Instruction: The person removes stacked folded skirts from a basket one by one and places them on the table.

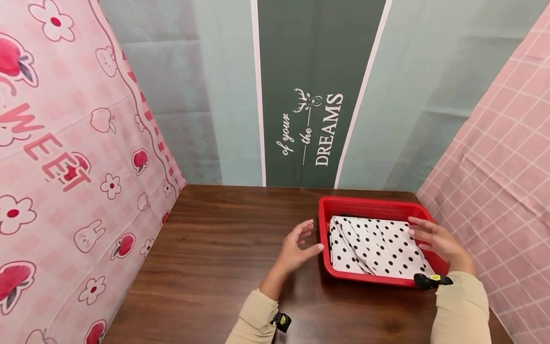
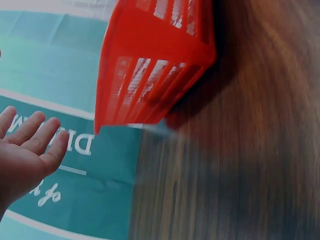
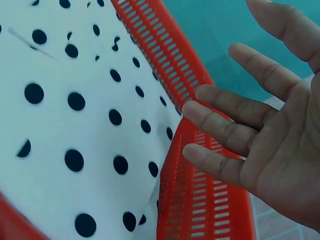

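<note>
While the left hand [image 1: 293, 249] stands spread just beside the red plastic basket [image 1: 374, 201], the right hand [image 1: 443, 242], also spread, is over its other end; whether it touches, I cannot tell. Inside lies a folded polka-dot cloth [image 1: 374, 248], hiding the bottom. Only the left wrist view shows clearly the slotted outer wall [image 2: 145, 85]. Behind the wood-grain worktop [image 1: 223, 248] hangs a green curtain [image 1: 315, 57].

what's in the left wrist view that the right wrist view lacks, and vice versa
Left wrist only: the open left grip, the wood-grain table and white lettering.

Right wrist only: the open right grip and the upper face of the black-dotted white cloth.

Both: the red slotted basket, seen from outside in the first, mostly inside in the second; blue-green backdrop.
</note>
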`<state>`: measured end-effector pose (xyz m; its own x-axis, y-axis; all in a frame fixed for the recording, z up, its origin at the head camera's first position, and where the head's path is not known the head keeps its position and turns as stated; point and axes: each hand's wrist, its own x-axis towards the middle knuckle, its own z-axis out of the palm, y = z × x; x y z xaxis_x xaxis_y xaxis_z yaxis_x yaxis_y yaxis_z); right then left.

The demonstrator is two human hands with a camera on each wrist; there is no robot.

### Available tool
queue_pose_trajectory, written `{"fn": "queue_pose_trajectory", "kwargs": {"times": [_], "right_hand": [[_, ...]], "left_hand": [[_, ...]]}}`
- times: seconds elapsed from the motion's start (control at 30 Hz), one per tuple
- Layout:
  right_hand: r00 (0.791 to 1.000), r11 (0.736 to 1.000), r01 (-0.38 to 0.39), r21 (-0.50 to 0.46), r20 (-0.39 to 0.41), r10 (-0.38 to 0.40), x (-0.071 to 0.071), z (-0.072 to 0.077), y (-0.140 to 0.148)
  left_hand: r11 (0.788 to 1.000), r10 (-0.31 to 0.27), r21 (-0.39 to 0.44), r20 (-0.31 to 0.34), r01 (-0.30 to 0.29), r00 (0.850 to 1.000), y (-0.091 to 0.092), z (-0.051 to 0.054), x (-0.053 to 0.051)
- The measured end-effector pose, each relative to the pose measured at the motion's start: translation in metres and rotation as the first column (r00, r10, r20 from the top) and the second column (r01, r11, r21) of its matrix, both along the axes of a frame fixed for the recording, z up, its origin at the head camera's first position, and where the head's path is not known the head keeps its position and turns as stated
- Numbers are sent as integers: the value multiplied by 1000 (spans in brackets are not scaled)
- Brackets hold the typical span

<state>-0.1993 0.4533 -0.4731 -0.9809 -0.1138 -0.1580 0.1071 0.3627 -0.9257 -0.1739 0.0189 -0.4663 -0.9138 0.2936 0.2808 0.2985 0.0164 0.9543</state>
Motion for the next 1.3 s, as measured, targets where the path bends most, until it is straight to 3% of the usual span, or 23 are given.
{"fn": "queue_pose_trajectory", "kwargs": {"times": [0.1,0.33,0.67,0.8,1.03,1.3], "right_hand": [[999,1000,24,2,34,-24,3,3,0],[995,998,54,-12,79,-53,4,4,3],[989,999,43,29,143,-47,1,-11,13],[985,1000,24,-2,169,-23,-2,-12,14],[980,997,36,-72,198,-21,-10,-8,16],[971,996,52,-70,235,-34,-17,-11,14]], "left_hand": [[1000,-28,-7,-6,28,1000,11,-7,-2],[997,-75,-14,2,75,997,31,-9,-3],[996,-89,-12,151,92,984,53,-10,-15],[996,-85,-24,177,90,981,61,-12,-18],[992,-82,-74,214,100,973,80,-7,-17],[990,-40,-125,243,72,969,96,-14,-16]]}}
